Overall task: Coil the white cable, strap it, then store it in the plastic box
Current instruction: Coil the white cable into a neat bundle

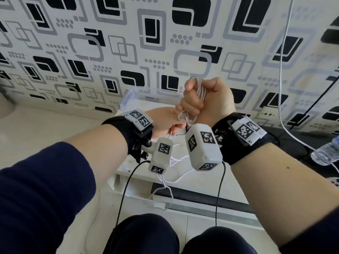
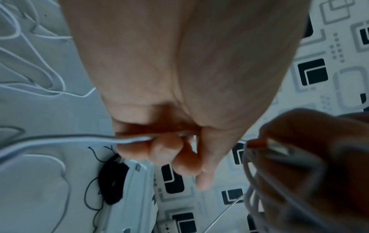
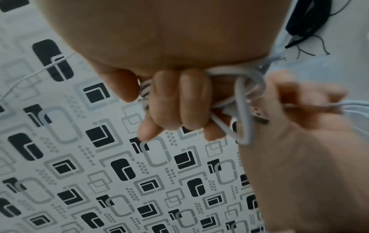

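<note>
My right hand (image 1: 194, 101) is raised in a fist around several loops of the white cable (image 1: 200, 88); in the right wrist view its fingers (image 3: 179, 100) wrap the bundle and a loop (image 3: 244, 110) sticks out beside them. Just below it, my left hand (image 1: 172, 126) pinches a single strand of the same cable (image 2: 69, 138) between curled fingers (image 2: 163, 146). The loose remainder (image 1: 176, 162) trails over the white table. A black strap (image 2: 111, 178) lies on the table beside the clear plastic box (image 1: 132, 96), which stands against the wall behind my hands.
Another white cable (image 1: 283, 70) hangs down the patterned wall at right, near a wall socket (image 1: 266, 113). A water bottle (image 1: 326, 153) lies at the right edge. Black camera leads (image 1: 124, 189) hang from my wrists over the table's front edge.
</note>
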